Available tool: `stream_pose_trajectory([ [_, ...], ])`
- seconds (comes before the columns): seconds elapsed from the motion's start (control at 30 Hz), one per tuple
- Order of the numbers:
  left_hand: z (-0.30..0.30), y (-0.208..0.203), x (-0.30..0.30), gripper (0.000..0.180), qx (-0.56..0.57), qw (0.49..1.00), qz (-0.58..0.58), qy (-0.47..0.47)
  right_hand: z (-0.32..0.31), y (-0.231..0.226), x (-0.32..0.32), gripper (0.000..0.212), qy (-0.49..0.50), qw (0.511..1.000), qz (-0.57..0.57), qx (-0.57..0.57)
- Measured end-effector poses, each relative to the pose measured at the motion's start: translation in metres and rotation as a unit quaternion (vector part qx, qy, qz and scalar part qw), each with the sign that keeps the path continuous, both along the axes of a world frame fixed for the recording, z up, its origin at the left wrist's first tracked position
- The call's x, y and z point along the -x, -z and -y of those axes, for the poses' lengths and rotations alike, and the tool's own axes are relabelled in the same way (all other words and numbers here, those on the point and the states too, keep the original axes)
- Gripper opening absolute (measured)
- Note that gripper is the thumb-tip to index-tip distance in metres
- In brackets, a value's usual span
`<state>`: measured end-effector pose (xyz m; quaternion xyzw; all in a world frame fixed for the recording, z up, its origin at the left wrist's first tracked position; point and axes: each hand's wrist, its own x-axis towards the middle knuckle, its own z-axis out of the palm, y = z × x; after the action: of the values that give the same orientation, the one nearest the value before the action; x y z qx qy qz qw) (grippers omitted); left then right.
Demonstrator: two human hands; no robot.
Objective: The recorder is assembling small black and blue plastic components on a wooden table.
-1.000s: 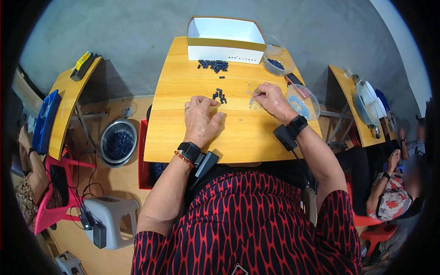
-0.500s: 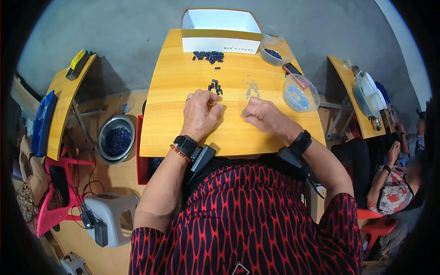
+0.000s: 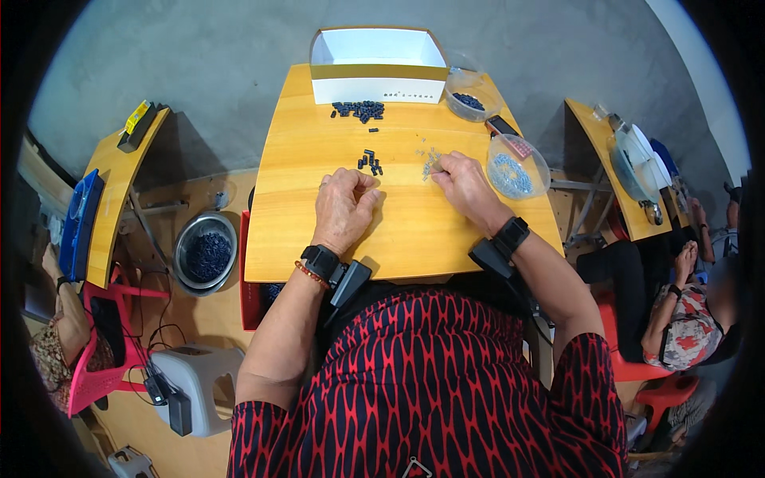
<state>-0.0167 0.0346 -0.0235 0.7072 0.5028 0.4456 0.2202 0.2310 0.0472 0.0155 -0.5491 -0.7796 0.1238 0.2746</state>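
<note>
Compared with a second ago, our right hand (image 3: 462, 185) has drawn back from the far right of the desk (image 3: 414, 231) toward the middle, and now its fingertips press together into the scatter of tiny pale bits (image 3: 429, 159), pinching at them, though we cannot tell whether a bit is actually caught. Our left hand (image 3: 343, 209) has barely shifted: it rests on the desk as a loose fist, fingers curled under, just near of the small cluster of dark pieces (image 3: 370, 162), close to it but not touching; whether it holds anything inside we cannot tell. We judge from this that the work has settled on the middle of the desk, where the dark pieces and the pale bits lie side by side between our hands. As for containers, the white cardboard box (image 3: 376, 57) at the far edge stands open and looks empty inside, with a second heap of dark pieces (image 3: 358, 109) on the desk just in front of it. To its right a clear bowl (image 3: 470, 94) holds a few dark pieces, and nearer, at the right edge, a clear round dish (image 3: 518, 167) holds a layer of pale bits. On the floor to the left, a metal bowl (image 3: 205, 253) is filled with dark pieces.
</note>
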Motion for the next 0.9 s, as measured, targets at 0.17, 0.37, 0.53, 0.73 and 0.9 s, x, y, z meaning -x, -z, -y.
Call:
stream_pose_trajectory([
  [0.17, -0.001, 0.001, 0.0, 0.016, -0.001, 1.0, 0.009, 0.002, -0.01, 0.01, -0.008, 0.017, -0.011, 0.999, -0.036, -0.005],
  [0.37, 0.0, 0.0, -0.001, 0.016, -0.008, 1.0, -0.002, 0.0, -0.015, 0.011, -0.009, 0.019, -0.009, 0.999, -0.035, -0.009],
  [0.53, -0.001, 0.002, 0.0, 0.016, -0.016, 1.0, 0.003, 0.001, -0.023, 0.015, -0.008, 0.019, -0.028, 0.999, 0.034, -0.032],
  [0.73, 0.0, 0.0, 0.0, 0.017, -0.011, 1.0, -0.007, -0.001, -0.026, 0.01, -0.013, 0.018, 0.028, 0.991, -0.118, 0.054],
  [0.9, -0.001, 0.001, 0.001, 0.017, -0.013, 1.0, -0.009, 0.001, -0.029, 0.013, -0.01, 0.017, -0.02, 0.999, 0.041, -0.024],
])
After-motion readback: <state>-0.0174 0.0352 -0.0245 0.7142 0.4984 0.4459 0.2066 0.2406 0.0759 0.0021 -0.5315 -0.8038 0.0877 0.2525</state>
